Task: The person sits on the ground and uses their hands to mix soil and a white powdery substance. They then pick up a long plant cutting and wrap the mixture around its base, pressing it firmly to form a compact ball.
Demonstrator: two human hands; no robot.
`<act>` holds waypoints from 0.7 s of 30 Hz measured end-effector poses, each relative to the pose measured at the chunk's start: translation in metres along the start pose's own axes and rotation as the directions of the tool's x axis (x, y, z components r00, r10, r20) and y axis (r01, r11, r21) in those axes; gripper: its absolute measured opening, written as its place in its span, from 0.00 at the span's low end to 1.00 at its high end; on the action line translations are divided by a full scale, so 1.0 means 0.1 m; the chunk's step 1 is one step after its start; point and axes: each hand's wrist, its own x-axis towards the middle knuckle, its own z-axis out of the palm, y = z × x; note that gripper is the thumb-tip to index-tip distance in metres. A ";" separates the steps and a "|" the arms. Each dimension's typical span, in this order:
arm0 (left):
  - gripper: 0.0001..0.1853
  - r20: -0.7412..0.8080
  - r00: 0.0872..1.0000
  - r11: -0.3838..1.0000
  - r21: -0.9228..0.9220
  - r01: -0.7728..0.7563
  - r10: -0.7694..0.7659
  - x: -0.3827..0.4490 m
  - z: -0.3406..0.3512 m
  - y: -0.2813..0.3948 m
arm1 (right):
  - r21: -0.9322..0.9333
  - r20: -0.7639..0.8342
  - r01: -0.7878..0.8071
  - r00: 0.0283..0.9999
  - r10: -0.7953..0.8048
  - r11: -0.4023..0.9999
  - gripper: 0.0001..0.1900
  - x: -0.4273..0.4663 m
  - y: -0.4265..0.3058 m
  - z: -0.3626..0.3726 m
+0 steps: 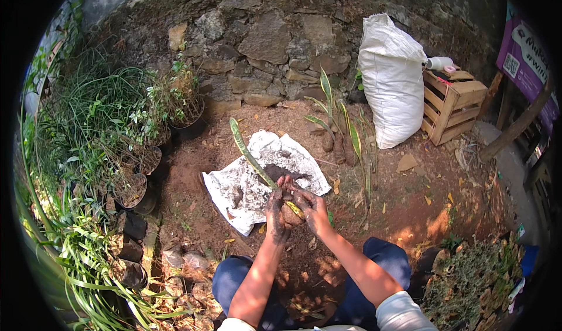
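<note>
Both my hands, dirty with dark soil, are cupped around the base of a snake plant leaf, whose long green and yellow blade leans up to the left. My left hand is on its left side and my right hand on its right. A brown rounded clump and a short yellow-edged leaf show between my palms; what the fingers touch inside is partly hidden. Beyond them, a white woven sack lies flat on the ground, bearing a heap of dark soil.
More snake plants with rounded bases stand ahead to the right. Behind them are a full white sack and a wooden crate. Potted plants line the left side. A stone wall closes the far side.
</note>
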 end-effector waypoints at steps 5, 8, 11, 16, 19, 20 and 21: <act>0.26 -0.072 0.997 0.997 -0.080 0.006 -0.012 -0.03 -0.11 -0.05 | -0.663 0.240 0.555 0.793 -0.560 0.503 0.15 -0.01 -0.10 0.11; 0.26 -0.164 0.983 0.990 -0.126 0.062 -0.083 -0.03 0.04 0.03 | -0.057 0.089 0.303 0.951 -0.297 0.951 0.20 0.08 0.03 -0.03; 0.23 -0.328 0.945 0.970 -0.228 -0.081 0.002 0.04 -0.03 -0.03 | 0.332 0.060 0.035 0.997 -0.058 0.943 0.23 0.12 0.01 -0.04; 0.24 -0.322 0.942 0.989 -0.078 -0.124 0.092 0.00 0.02 0.03 | -0.226 0.024 0.046 0.999 -0.041 0.973 0.20 0.07 -0.10 0.04; 0.24 -0.296 0.948 0.993 0.001 -0.120 0.115 -0.06 0.09 0.07 | -0.381 -0.111 -0.048 0.994 0.006 0.923 0.16 0.03 -0.05 0.05; 0.24 -0.262 0.957 0.992 0.020 -0.125 0.126 -0.06 0.09 0.03 | -0.346 -0.160 -0.125 0.984 0.072 0.930 0.15 0.02 -0.04 0.05; 0.25 -0.228 0.964 0.990 0.043 -0.132 0.138 -0.06 0.07 -0.01 | -0.303 -0.203 -0.198 0.969 0.140 0.932 0.14 0.01 -0.03 0.06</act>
